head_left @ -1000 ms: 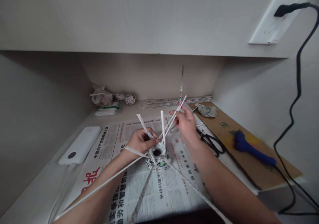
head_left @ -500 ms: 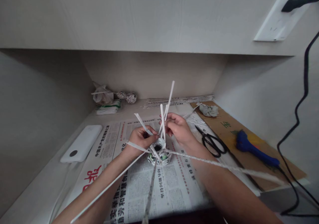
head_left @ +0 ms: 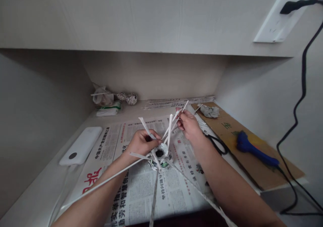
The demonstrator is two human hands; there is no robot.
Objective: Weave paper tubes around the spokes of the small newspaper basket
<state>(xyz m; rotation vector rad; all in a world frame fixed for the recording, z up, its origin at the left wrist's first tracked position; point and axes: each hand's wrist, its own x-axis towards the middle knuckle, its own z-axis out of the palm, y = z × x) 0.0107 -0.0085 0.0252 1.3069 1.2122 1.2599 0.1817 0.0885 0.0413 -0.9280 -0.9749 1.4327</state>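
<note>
A small round piece woven from rolled paper (head_left: 161,165), with a dark hole in its top, sits on a spread newspaper (head_left: 141,193). Several white paper strips stick up and outward from it; long ones trail toward me. At its left rim my left hand (head_left: 145,142) is closed, thumb and fingers pinching the base of a paper strip (head_left: 145,127). Farther back and to the right, my right hand (head_left: 188,122) pinches another paper strip (head_left: 174,124) near its upper end, pulling it out at a slant. The fingertips partly hide both strips.
Scissors (head_left: 218,144), partly behind my right forearm, and a blue glue gun (head_left: 254,151) on cardboard (head_left: 267,180) lie to the right. A white power bank (head_left: 82,146) is at left. Paper rods (head_left: 176,103) lie along the back wall. A black cord (head_left: 300,105) hangs at right.
My right hand has moved right and slightly back, drawing its strip into a slant away from the woven piece. My left hand stays at the rim. The long right-hand strip now hangs closer to me.
</note>
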